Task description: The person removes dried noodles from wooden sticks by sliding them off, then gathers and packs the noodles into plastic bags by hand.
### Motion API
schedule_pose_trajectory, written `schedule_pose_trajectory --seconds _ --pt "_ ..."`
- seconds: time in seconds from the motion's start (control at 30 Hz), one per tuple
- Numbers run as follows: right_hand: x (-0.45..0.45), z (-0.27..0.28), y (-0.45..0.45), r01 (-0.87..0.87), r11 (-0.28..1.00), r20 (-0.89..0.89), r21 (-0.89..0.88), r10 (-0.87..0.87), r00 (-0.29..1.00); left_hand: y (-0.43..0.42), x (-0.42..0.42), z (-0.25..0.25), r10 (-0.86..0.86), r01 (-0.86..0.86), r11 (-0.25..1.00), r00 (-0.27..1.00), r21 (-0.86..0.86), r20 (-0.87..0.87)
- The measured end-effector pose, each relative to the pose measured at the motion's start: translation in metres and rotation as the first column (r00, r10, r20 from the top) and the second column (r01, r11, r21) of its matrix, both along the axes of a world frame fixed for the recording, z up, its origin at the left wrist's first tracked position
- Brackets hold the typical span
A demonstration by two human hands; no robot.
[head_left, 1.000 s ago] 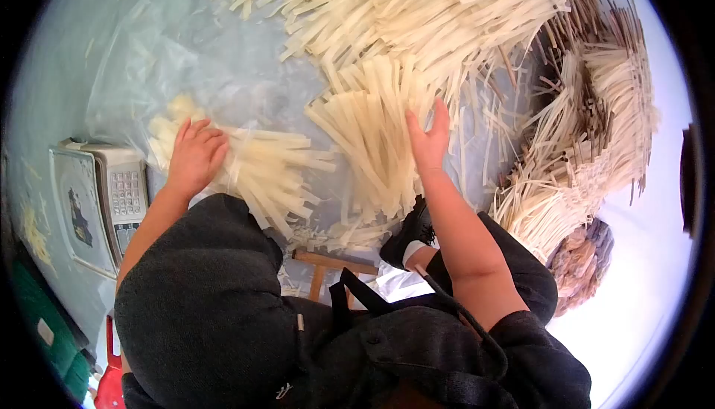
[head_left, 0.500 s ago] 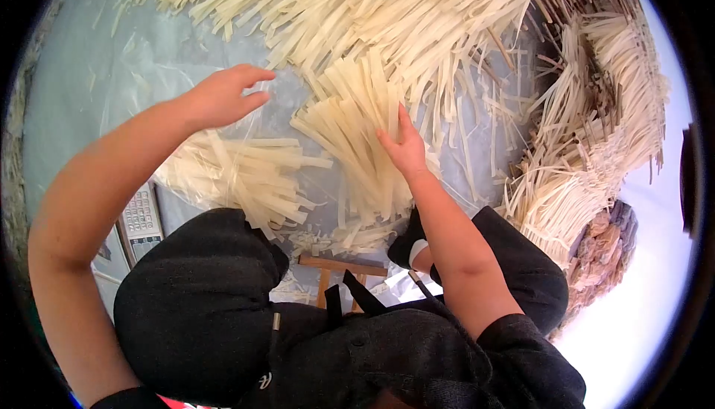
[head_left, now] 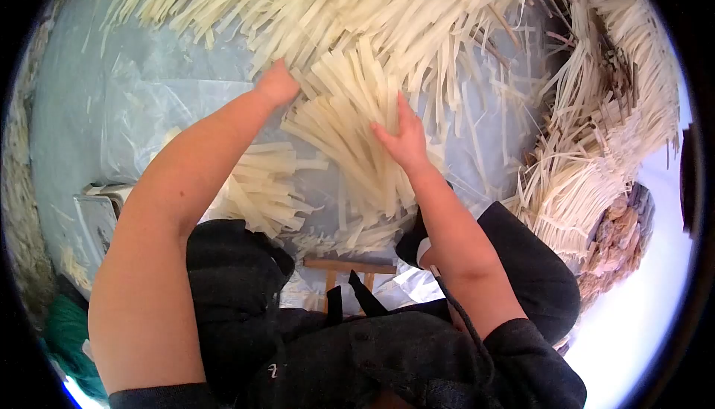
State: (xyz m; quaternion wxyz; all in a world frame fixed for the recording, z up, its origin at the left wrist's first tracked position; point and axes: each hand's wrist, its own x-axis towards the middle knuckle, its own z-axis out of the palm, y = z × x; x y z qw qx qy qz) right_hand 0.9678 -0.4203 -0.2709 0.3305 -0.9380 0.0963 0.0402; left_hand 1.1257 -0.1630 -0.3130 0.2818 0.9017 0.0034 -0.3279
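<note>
Pale yellow flat strips, fanned out in a loose bundle (head_left: pixel 346 122), lie on the plastic-covered floor before me. My right hand (head_left: pixel 406 139) rests against the bundle's right side, fingers stretched out and thumb apart. At the near edge of the big heap of strips (head_left: pixel 328 3) is my left hand (head_left: pixel 278 84), close to the bundle's upper left. Its fingers look drawn together, and anything between them is hidden. A second small bunch of strips (head_left: pixel 264 186) lies under my left forearm, partly covered by it.
Clear plastic sheeting (head_left: pixel 179 104) spreads at the left. A device with a flat panel (head_left: pixel 97 219) stands beside my left arm. Tied bundles of strips (head_left: pixel 566 193) are stacked along the right. A small wooden stool (head_left: pixel 350 266) stands between my legs.
My left hand has moved right, from above the plastic sheeting to the heap's edge, and its spread fingers have drawn together. My right hand stays on the bundle.
</note>
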Motion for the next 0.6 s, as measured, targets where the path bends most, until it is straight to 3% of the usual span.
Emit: schedule_pose_trajectory --seconds 0.03,0.17,0.23,0.27,0.37,0.43,0.53,0.6 --pt "0.002 0.002 0.0 0.009 1.0 -0.042 0.014 -0.008 0.999 0.002 0.001 -0.004 0.075 -0.073 0.992 0.997 -0.102 0.011" --pt "0.003 0.007 0.005 0.051 0.999 -0.122 -0.009 -0.052 0.991 0.001 -0.001 0.004 0.155 -0.154 0.978 0.988 -0.143 -0.006" --pt "0.001 0.003 0.004 0.047 0.999 -0.105 -0.007 -0.048 0.993 -0.008 -0.012 0.018 0.333 -0.327 0.914 0.943 -0.242 -0.018" --pt "0.0 0.003 0.004 0.039 0.999 -0.085 -0.006 -0.04 0.996 -0.012 -0.016 0.017 0.331 -0.325 0.914 0.944 -0.242 -0.02" --pt "0.002 0.009 0.006 0.074 0.997 -0.135 -0.038 -0.079 0.988 -0.024 -0.027 0.024 0.254 -0.268 0.944 0.962 -0.193 -0.095" --pt "0.002 0.005 0.002 0.06 0.997 -0.109 -0.038 -0.064 0.992 -0.032 -0.033 0.032 -0.075 0.078 0.996 0.994 0.039 -0.08" --pt "0.002 0.005 0.0 0.05 0.998 -0.108 -0.04 -0.054 0.993 -0.026 -0.027 0.02 -0.237 0.236 0.971 0.971 0.027 0.031" --pt "0.0 0.007 0.0 0.043 0.998 -0.135 -0.041 -0.048 0.99 -0.021 -0.02 0.029 -0.23 0.222 0.97 0.969 0.098 0.087"
